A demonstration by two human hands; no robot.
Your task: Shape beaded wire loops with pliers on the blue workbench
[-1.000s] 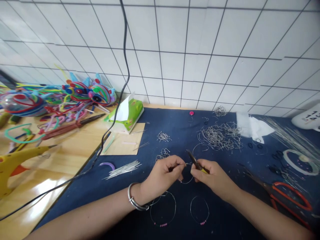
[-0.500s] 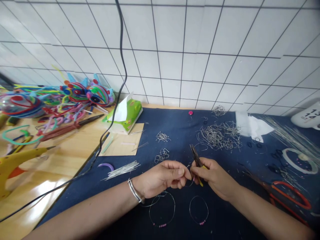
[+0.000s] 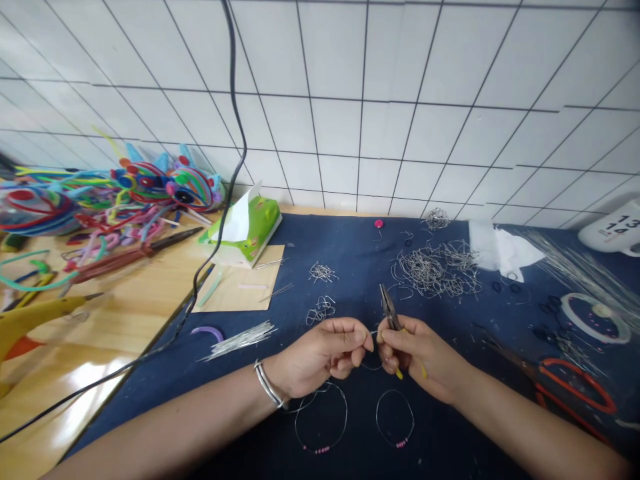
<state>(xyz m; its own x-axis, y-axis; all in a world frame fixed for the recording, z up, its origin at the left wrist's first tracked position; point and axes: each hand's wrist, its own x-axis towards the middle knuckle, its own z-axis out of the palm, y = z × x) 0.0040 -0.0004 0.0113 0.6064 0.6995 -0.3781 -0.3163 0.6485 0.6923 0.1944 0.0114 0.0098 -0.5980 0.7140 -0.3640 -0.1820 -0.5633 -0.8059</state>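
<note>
My left hand (image 3: 333, 348), wearing a silver bangle, pinches one end of a thin wire between thumb and forefinger. Close to its right, my right hand (image 3: 417, 353) holds yellow-handled pliers (image 3: 389, 308) in its palm, their jaws pointing up and away. Its thumb and forefinger are also at the wire, which curves faintly between the two hands. Below them on the dark cloth lie two wire loops with pink beads, a left loop (image 3: 323, 450) and a right loop (image 3: 401, 443).
Tangled wire (image 3: 437, 268) lies beyond the right hand. Straight wires (image 3: 244, 339) and a green tissue pack (image 3: 257, 233) are at left. Orange-handled scissors (image 3: 580, 383) lie at right. A black cable (image 3: 234, 100) hangs down across the left side.
My hands have moved slightly apart. The pliers have turned in my right hand, and both handle ends now show below it. The whole view has shifted slightly.
</note>
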